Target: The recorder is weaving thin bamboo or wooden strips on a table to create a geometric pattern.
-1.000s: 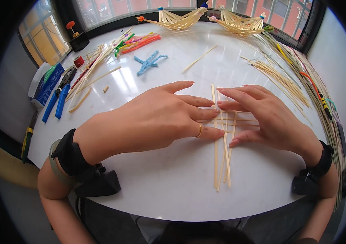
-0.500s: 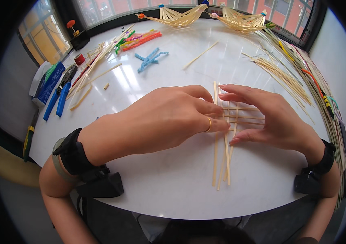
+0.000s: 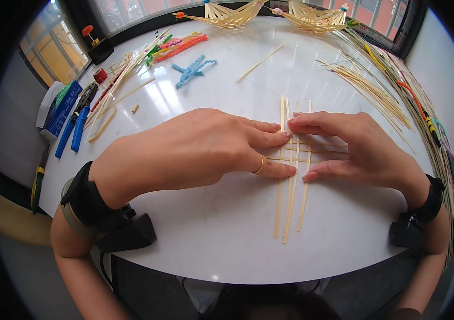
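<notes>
Straw-coloured strips [image 3: 295, 159], crossed loosely on white tabletop [image 3: 211, 224], longest running fore-and-aft between equally near hands: left hand [image 3: 216, 146] from left, fingers parted, pressing strips; right hand [image 3: 368, 144] opposite, thumb and fingers apart; beyond, blue fuzzy cross [image 3: 191, 71].

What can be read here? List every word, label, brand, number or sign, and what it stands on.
Nothing can be read out clearly.
Blue box: pale printing on its side, too small and blurred to read.
Dark window frame: small marks, too blurred to read.
Pale crossed strips: none visible.
</notes>
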Tool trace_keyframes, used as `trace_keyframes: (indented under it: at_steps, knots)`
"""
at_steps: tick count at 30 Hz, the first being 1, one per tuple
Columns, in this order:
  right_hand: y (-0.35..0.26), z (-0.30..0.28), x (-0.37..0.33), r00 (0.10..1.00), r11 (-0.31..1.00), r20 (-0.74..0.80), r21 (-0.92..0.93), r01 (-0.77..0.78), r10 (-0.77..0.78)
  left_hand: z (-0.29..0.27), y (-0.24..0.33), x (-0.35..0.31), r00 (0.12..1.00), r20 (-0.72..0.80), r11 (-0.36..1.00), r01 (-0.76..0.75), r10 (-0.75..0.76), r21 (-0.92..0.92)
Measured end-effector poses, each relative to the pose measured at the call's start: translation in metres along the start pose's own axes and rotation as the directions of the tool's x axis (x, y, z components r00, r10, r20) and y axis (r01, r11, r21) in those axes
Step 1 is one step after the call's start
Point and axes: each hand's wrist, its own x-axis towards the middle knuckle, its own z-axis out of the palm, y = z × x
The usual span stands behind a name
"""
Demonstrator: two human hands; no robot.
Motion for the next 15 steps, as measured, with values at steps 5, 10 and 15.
trace_keyframes:
  at_steps: [5,10,15]
  knots:
    - [0.0039,0.0018,0.0011,0.998,0.999,-0.039,0.0,0.043,-0.043,-0.0001,-0.0007,0.0017,1.0,-0.012,0.999,-0.017,0.017,0.045]
    - [0.0029,-0.003,-0.0013,0.999,0.995,0.007,0.087,-0.048,0.048,0.001,-0.0005,0.0017,0.999,-0.024,0.997,-0.03,0.031,0.072]
    - [-0.003,-0.0069,-0.0072,0.975,0.997,-0.209,0.002,-0.074,0.073,-0.0004,0.0037,-0.0003,1.0,-0.003,0.999,-0.006,0.006,0.049]
